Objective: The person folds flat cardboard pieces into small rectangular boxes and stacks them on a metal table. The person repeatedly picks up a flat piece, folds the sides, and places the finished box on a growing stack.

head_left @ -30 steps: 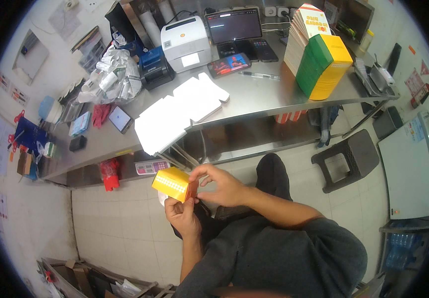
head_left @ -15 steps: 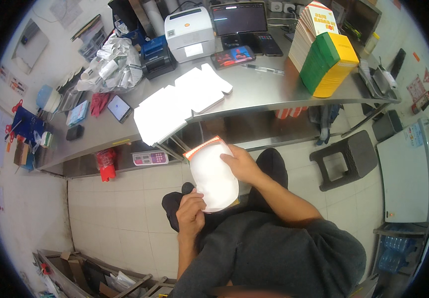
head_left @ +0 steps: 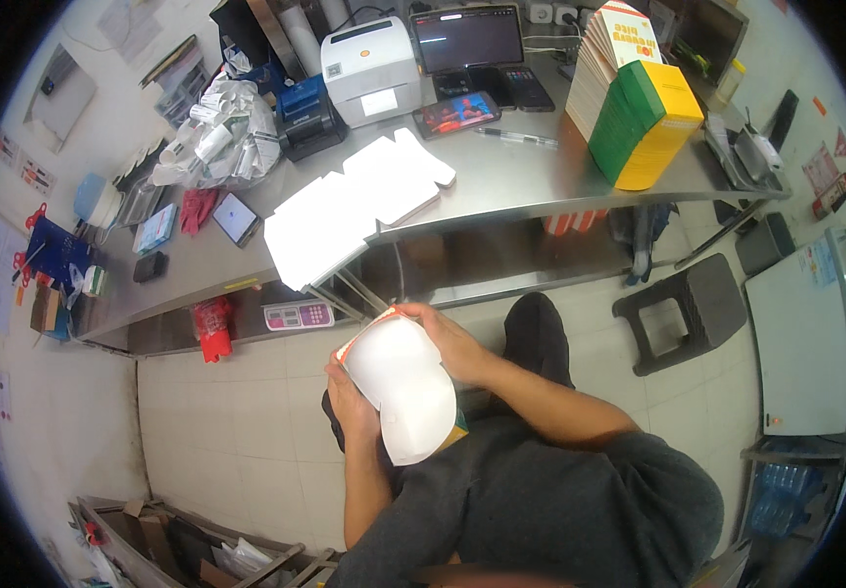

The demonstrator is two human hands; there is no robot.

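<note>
Above my lap I hold a cardboard carton piece (head_left: 408, 387), its plain white side facing up and a red-orange patterned strip along its far edge. My left hand (head_left: 352, 400) grips its left edge near the far corner. The fingers of my right hand (head_left: 446, 343) close on the far right edge. A narrowing splits the white piece into two rounded panels, and its near end reaches my shirt. Beneath its right side shows a green and yellow corner (head_left: 458, 429); what it belongs to is mostly hidden. White carton pieces (head_left: 320, 230) lie fanned on the metal table (head_left: 511, 181).
Green and yellow folded cartons (head_left: 639, 127) stand packed at the table's right. Behind are a white label printer (head_left: 371, 73), a phone (head_left: 456, 115), a pen (head_left: 518, 137) and a laptop (head_left: 469, 41). A dark stool (head_left: 683, 314) stands to my right, and a scale (head_left: 298, 316) sits under the table.
My left hand has shifted from the carton's near end up to its far left edge. My right hand has moved slightly left and nearer to me. The carton has come closer to my body.
</note>
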